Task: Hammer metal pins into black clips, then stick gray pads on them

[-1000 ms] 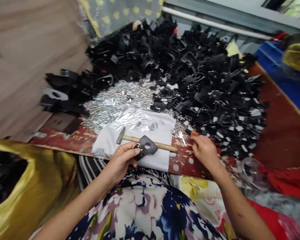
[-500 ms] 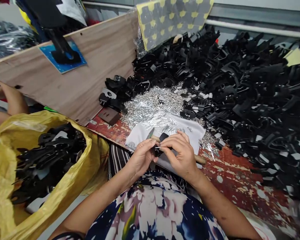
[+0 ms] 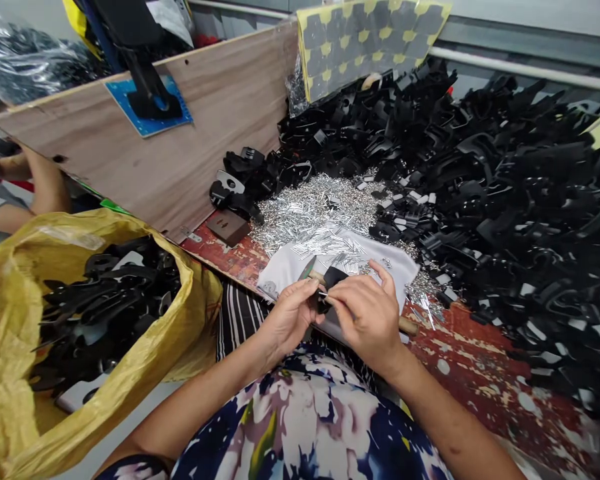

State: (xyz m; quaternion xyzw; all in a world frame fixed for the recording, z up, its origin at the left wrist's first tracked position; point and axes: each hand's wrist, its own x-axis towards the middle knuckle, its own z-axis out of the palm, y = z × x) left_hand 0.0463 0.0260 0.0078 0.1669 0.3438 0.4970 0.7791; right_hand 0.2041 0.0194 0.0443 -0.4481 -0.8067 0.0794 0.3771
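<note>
Two hands at a part (image 3: 333, 277).
The left hand (image 3: 291, 315) pinched it; the right hand (image 3: 367, 319) pinched a pin (image 3: 323, 294) against it, over the hammer (image 3: 408, 325).

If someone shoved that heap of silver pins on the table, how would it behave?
Probably it would scatter, not slide as one: the pins lie loose and crisscrossed. They look thin and smooth, so strays may roll over the table. Metal-bright, the heap is likely heavy for its size.
</note>
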